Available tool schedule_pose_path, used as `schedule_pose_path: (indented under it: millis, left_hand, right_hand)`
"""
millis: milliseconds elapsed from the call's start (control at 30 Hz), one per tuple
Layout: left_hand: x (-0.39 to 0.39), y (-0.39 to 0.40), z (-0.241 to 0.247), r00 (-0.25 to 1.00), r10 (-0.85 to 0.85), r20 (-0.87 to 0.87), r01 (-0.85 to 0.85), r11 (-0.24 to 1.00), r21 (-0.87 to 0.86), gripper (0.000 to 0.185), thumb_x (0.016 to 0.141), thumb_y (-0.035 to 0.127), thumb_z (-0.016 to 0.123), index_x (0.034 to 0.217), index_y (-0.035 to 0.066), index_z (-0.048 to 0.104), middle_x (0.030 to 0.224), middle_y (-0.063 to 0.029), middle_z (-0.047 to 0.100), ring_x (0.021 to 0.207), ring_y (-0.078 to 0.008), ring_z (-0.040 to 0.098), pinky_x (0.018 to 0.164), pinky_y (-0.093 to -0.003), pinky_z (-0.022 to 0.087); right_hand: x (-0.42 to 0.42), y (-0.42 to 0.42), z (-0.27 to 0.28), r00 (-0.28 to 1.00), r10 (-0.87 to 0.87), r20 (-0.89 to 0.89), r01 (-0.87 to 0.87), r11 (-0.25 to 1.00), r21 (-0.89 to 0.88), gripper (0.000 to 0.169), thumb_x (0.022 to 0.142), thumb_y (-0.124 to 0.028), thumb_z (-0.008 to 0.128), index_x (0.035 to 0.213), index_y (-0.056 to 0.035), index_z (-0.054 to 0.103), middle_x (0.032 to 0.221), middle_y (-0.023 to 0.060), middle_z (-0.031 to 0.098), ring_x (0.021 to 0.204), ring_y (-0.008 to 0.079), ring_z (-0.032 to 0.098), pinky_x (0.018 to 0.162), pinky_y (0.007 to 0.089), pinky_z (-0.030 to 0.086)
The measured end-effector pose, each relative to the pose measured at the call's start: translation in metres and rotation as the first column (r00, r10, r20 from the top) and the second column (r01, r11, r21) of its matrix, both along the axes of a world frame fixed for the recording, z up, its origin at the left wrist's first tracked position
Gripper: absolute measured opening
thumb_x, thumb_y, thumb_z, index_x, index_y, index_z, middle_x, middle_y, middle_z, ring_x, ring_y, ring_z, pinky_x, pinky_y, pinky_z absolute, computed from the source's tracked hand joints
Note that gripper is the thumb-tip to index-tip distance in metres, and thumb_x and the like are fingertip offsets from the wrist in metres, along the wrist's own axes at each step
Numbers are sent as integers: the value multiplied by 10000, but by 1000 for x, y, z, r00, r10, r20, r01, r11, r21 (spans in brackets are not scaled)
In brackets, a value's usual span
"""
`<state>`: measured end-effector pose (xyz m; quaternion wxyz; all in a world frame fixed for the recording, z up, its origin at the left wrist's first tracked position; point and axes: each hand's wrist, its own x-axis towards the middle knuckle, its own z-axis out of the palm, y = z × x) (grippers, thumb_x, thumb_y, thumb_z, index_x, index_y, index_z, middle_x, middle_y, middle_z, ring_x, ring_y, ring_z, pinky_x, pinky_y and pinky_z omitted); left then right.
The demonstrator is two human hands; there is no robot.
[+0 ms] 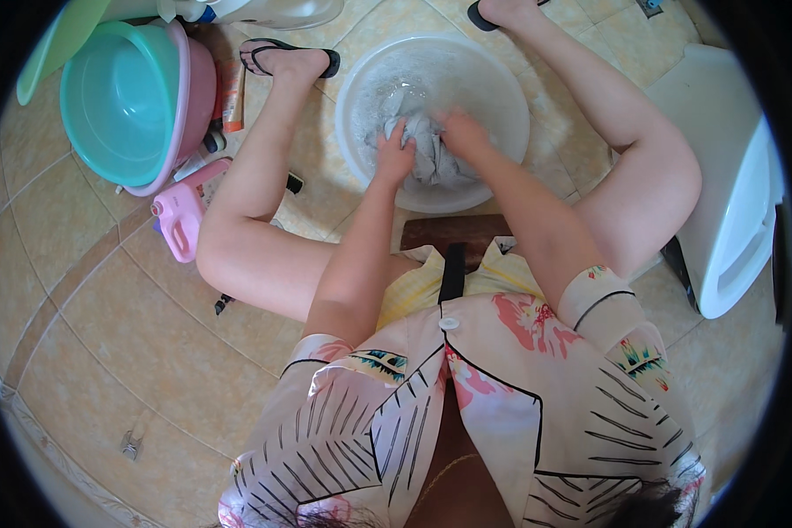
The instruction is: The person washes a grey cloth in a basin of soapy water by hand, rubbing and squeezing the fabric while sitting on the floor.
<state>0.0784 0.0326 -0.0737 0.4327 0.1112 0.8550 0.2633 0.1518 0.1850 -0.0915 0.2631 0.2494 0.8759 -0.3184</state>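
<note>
A round white plastic basin (513, 168) stands on the floor between my legs, with sudsy water (443, 72) inside. Wet light-grey cloth (426, 155) lies bunched in the water near the basin's middle. My left hand (396, 157) grips the near left side of the cloth, fingers pressed into its folds. On the other side, my right hand (464, 135) is closed on the cloth's edge; its fingertips are blurred and partly hidden. The two hands are a short way apart, with folds of cloth between them.
A turquoise basin (119, 99) nests in a pink basin (198, 99) at the upper left. Near my left knee are a pink jug-type bottle (181, 224) and a brush (295, 183). A white tub (732, 264) stands at right. Below me is a brown stool (449, 231).
</note>
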Motion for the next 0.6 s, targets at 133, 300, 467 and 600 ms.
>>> schedule_pose_path:
  millis: [133, 300, 467, 600]
  left_hand:
    - [-6, 4, 6, 637, 501, 586, -654, 754, 67, 551, 846, 336, 540, 1318, 133, 343, 1246, -130, 432, 1133, -274, 437, 933, -398, 366]
    - [-11, 18, 40, 214, 472, 855, -852, 518, -73, 526, 852, 481, 470, 1228, 115, 431, 1119, -97, 528, 1046, -240, 500, 871, -361, 415]
    - [-13, 23, 50, 159, 300, 941, -868, 497, -12, 554, 831, 532, 472, 1115, 58, 503, 962, -70, 577, 873, -221, 570, 710, -342, 475]
    - [-6, 2, 20, 175, -38, 984, -882, 438, 174, 472, 854, 514, 445, 1036, 85, 523, 907, -51, 585, 836, -199, 576, 694, -327, 477]
  right_hand:
    - [-13, -2, -5, 980, -196, 16, 196, 966, -169, 237, 819, -241, 515, 1031, -152, 573, 928, 149, 564, 869, 306, 567, 757, 397, 452]
    - [-18, -46, 82, 884, -261, -388, 188, 958, -217, 196, 816, -264, 514, 918, -130, 614, 834, 98, 582, 752, 303, 579, 644, 410, 464]
    - [-19, -65, 121, 812, -196, -549, 77, 970, -232, 220, 804, -305, 537, 758, -110, 626, 757, 56, 583, 658, 267, 582, 548, 387, 462]
    - [-22, -65, 117, 769, -187, -611, 117, 981, -154, 241, 799, -309, 545, 693, -111, 633, 756, 49, 592, 629, 262, 581, 505, 373, 452]
